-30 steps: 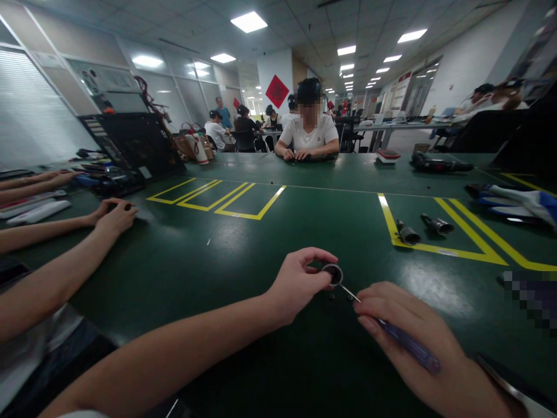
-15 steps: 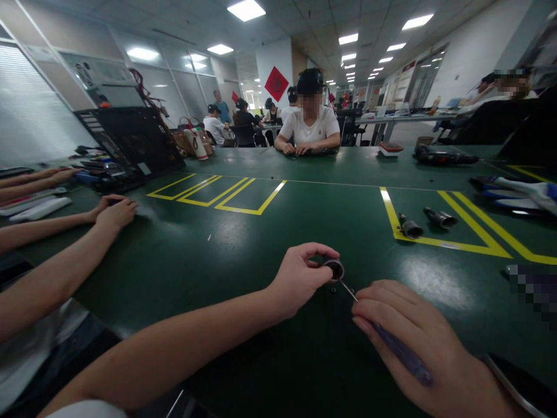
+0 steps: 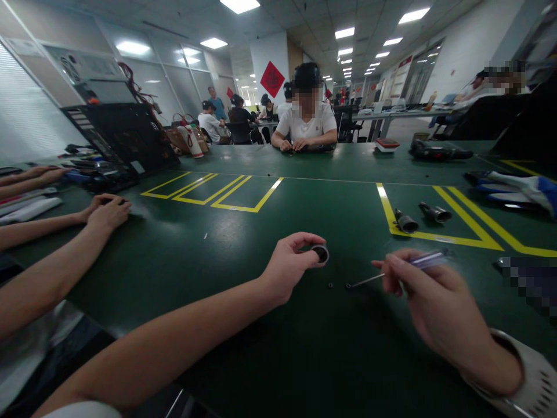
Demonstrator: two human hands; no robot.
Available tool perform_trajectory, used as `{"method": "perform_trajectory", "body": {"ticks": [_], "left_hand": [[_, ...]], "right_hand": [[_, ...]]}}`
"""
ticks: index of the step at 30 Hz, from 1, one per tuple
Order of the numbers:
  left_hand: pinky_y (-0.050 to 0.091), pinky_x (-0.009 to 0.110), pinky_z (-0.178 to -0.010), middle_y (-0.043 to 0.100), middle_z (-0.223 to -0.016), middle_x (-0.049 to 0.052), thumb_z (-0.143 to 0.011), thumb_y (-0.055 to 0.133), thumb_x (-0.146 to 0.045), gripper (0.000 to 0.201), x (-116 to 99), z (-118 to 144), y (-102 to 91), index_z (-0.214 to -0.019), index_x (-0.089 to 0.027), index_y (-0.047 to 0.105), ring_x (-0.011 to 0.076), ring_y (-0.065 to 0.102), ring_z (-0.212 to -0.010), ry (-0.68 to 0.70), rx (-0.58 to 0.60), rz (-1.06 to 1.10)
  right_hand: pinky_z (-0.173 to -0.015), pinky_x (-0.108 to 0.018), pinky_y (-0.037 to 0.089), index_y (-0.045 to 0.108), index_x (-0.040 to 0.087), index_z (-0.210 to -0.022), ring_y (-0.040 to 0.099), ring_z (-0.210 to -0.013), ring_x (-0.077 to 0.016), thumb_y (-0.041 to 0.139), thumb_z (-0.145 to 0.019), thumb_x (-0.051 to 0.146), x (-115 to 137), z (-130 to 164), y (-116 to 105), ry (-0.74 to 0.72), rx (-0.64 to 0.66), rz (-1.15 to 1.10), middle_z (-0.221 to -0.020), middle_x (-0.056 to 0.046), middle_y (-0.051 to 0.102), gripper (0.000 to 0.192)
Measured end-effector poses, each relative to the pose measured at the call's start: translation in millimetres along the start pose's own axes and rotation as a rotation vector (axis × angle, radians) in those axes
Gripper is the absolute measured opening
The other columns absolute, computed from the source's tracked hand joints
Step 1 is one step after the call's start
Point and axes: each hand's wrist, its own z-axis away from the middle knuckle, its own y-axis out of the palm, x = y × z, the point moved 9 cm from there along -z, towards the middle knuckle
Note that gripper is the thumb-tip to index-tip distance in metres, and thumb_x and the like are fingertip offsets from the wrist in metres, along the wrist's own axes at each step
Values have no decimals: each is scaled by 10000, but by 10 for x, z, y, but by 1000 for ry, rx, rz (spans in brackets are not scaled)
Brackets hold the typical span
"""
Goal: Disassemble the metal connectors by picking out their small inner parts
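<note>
My left hand [image 3: 292, 262] is closed around a short round metal sleeve [image 3: 322, 255], its open end turned to the right. In my right hand [image 3: 429, 290] is a screwdriver [image 3: 429, 259] with a clear purplish handle, held between thumb and fingers. Its thin shaft points left and down, and the tip meets a small dark nut-like ring [image 3: 348, 285] on the green table. A second small ring [image 3: 330, 285] lies just left of it, below the metal sleeve. Whether the tip sits inside the ring or only against it, I cannot tell.
Two metal socket-like parts [image 3: 407, 222] lie inside a yellow-taped box on the right. Beyond them are a black power tool [image 3: 439, 151] and blue-white gloves [image 3: 513, 188]. A co-worker's hands [image 3: 108, 212] rest at the left; another person [image 3: 307, 125] sits opposite.
The screwdriver tip has left the metal sleeve and come down to a small ring on the table. My right hand has turned, handle now pointing up; my left hand shifted slightly left with the sleeve.
</note>
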Motion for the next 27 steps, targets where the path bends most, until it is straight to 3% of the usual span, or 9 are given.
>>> {"method": "perform_trajectory", "body": {"ticks": [2, 4, 12, 17, 21, 23, 25, 27], "left_hand": [[516, 347, -850, 625, -1039, 83, -698, 605, -29, 275, 5, -3, -20, -950, -138, 623, 186, 621, -940, -39, -2, 53], [515, 344, -857, 628, -1038, 86, -708, 601, -31, 295, 11, -3, -19, -982, -137, 617, 186, 621, -943, -63, 9, 98], [523, 360, -850, 639, -1038, 83, -718, 605, -31, 320, 73, -8, 5, -1018, -143, 617, 172, 625, -903, -103, 28, 142], [540, 338, -814, 631, -1054, 85, -715, 616, -33, 329, 49, 9, 33, -1026, -142, 613, 173, 624, -908, -99, 40, 126], [542, 336, -815, 623, -1080, 91, -712, 620, -25, 330, 44, 24, 42, -1023, -138, 618, 170, 626, -906, -102, 32, 124], [540, 341, -823, 625, -1081, 89, -705, 634, -31, 331, 42, 24, 42, -1018, -138, 626, 169, 626, -904, -90, 25, 124], [537, 346, -834, 634, -1069, 83, -698, 647, -37, 329, 39, 21, 36, -1009, -142, 637, 167, 625, -902, -71, 15, 118], [531, 349, -848, 647, -1045, 77, -695, 646, -31, 320, 33, 18, 22, -995, -142, 651, 164, 627, -896, -50, -2, 100]], "right_hand": [[-502, -297, 437, 575, 208, -636, 514, -520, -154, 603, -733, 394, -239, -71, -52, 201, -71, -133, -552, 2, 542, 211], [-480, -281, 408, 574, 202, -640, 502, -518, -147, 639, -694, 385, -338, -108, -83, 265, -122, -189, -558, 4, 540, 202], [-504, -284, 395, 584, 186, -645, 497, -525, -143, 649, -665, 424, -273, -96, -4, 231, -70, -133, -579, -11, 569, 248], [-529, -288, 413, 594, 188, -711, 527, -565, -155, 584, -753, 454, -290, -106, 30, 177, 12, 6, -602, -7, 578, 270], [-575, -327, 426, 579, 208, -673, 550, -587, -177, 473, -845, 409, -74, -50, 145, -46, 142, 365, -605, -13, 587, 285], [-732, -393, 438, 587, 218, -704, 572, -647, -185, 468, -856, 325, 137, 54, 280, -286, 214, 530, -656, -14, 614, 220], [-912, -470, 359, 596, 222, -770, 582, -695, -181, 487, -838, 232, 293, 206, 435, -516, 297, 650, -714, -10, 633, 129], [-978, -501, 295, 591, 217, -793, 581, -690, -172, 504, -815, 173, 346, 321, 536, -647, 354, 735, -731, -9, 635, 100]]}}
